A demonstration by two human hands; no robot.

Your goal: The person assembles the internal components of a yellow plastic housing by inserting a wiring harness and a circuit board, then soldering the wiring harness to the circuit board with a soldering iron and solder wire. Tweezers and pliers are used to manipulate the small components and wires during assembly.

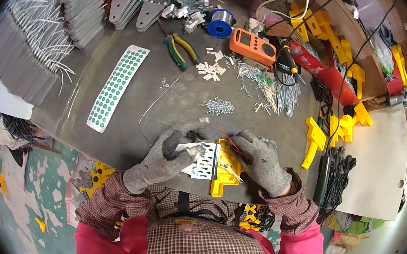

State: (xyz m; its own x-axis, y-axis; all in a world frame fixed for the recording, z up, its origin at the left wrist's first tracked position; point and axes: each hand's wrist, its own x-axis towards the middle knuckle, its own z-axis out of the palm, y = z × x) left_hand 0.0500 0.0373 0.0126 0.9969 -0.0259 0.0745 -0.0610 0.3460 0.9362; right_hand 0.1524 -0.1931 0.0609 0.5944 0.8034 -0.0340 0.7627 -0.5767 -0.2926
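Observation:
Both my hands wear grey gloves. My left hand [167, 149] closes on a slotted silver metal plate [204, 163], its thumb lying over the plate's left side. Directly right of the plate, and touching it, is a yellow plastic housing [220, 185] at the table's front edge. My right hand [261, 159] bends its fingers over the housing's upper right side, with a thin red wire [232, 143] running beneath them. A short white wire [230, 170] lies across the housing. The right fingertips are partly hidden.
Small screws [219, 106] lie just beyond my hands. Behind are green-handled pliers [180, 51], a solder spool [221, 23] and an orange meter [253, 47]. A sticker sheet [118, 88] lies left; yellow housings [314, 142] and black cables [338, 182] are right. Grey plates [23, 54] stack far left.

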